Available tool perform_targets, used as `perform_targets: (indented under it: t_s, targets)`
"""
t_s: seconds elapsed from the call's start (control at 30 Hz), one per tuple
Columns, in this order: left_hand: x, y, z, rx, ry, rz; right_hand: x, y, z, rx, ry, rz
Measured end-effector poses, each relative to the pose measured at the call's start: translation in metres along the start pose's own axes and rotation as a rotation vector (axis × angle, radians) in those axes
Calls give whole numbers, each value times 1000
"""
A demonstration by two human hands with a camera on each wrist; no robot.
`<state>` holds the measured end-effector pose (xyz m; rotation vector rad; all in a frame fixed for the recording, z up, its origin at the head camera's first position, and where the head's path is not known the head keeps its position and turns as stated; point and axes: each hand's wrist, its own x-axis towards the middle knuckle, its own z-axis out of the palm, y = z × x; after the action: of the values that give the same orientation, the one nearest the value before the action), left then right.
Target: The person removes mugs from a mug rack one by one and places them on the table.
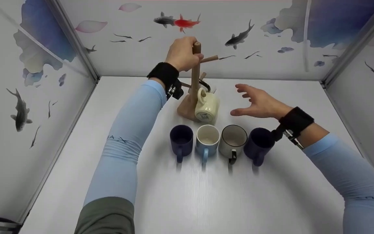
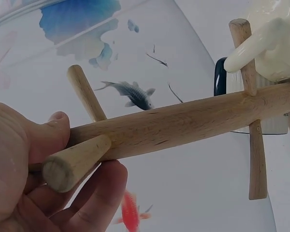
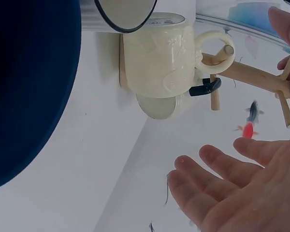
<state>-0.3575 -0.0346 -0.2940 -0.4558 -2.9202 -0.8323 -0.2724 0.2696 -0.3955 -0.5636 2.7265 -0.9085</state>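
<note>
My left hand (image 1: 183,53) grips the upper post of a wooden mug tree (image 2: 183,121), thumb and fingers around it near the top pegs. A cream mug (image 1: 210,105) hangs by its handle from a lower peg, its base facing outward. Behind it hangs a pale mug with a black handle (image 3: 207,88), partly hidden. To the right of the tree my right hand (image 1: 260,103) is held above the table, fingers spread, thumb apart, holding nothing. In the right wrist view its fingers (image 3: 195,188) point toward the tree.
In front of the tree stands a row of upright mugs, handles toward me: a dark blue mug (image 1: 175,146), a light blue one (image 1: 200,149), a whitish one with black rim (image 1: 225,151) and another dark blue mug (image 1: 251,151). Printed panels (image 1: 206,68) wall the white table (image 1: 187,201).
</note>
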Motion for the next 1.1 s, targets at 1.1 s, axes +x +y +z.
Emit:
perform_targets:
  t_s: [1.1]
  targets:
    - [4,23,20,-13,118,-110,84,20,1,212,-56,391]
